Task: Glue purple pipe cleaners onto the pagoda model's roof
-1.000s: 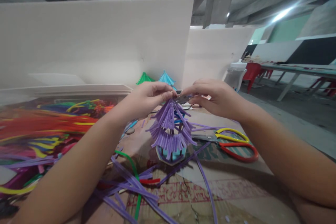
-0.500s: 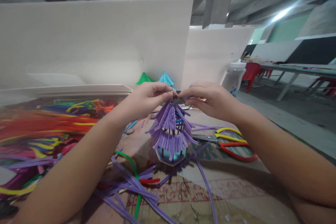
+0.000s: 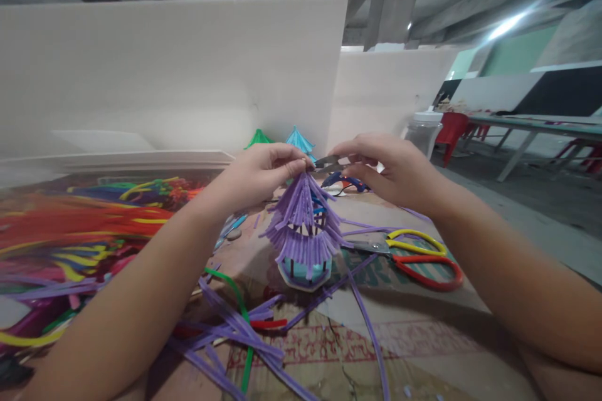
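Note:
A small tiered pavilion with purple fuzzy-strip roofs stands upright on the table. My left hand pinches the top of its upper roof between thumb and fingers. A dark, slim metal tool is held in my right hand, its tip at the roof's peak beside my left fingertips. What lies right between the left fingertips is too small to make out.
Scissors with yellow and red handles lie right of the pavilion. Loose purple strips are in front, coloured strips at left. Behind are green and blue roofs, a glue gun and a bottle.
My right hand has moved slightly up and to the right with the dark tool, uncovering the blue glue gun behind. The pavilion has shifted very slightly.

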`<state>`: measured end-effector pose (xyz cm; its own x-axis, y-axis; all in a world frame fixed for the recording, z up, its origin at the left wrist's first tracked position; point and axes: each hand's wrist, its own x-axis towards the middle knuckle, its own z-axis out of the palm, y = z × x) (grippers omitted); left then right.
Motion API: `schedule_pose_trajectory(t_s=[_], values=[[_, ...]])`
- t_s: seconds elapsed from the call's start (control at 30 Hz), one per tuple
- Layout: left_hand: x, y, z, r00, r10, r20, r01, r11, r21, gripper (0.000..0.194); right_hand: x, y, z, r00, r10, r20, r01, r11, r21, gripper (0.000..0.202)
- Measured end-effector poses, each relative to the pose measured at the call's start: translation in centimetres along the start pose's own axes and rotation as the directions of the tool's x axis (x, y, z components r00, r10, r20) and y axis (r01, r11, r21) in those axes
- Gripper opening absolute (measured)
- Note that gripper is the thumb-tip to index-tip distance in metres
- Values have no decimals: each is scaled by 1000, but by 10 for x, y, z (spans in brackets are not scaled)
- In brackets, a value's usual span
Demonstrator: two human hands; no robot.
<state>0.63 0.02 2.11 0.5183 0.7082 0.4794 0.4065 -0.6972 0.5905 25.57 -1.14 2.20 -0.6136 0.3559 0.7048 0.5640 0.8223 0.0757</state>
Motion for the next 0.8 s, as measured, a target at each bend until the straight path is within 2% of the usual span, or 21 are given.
schedule_pose_trajectory(t_s=[0.17,0.37,0.8], values=[[0,-3,-4,998,-13,-57,16,998,58,29,1,0,-1,998,-36,46,38,999,-39,20],[1,-6,-5,998,25,-62,-17,993,120,30,1,-6,1,987,-115,113,115,993,10,21],[1,-1,-3,997,-11,-80,22,990,142,29,0,-3,6,988,-95,121,98,995,-23,22]])
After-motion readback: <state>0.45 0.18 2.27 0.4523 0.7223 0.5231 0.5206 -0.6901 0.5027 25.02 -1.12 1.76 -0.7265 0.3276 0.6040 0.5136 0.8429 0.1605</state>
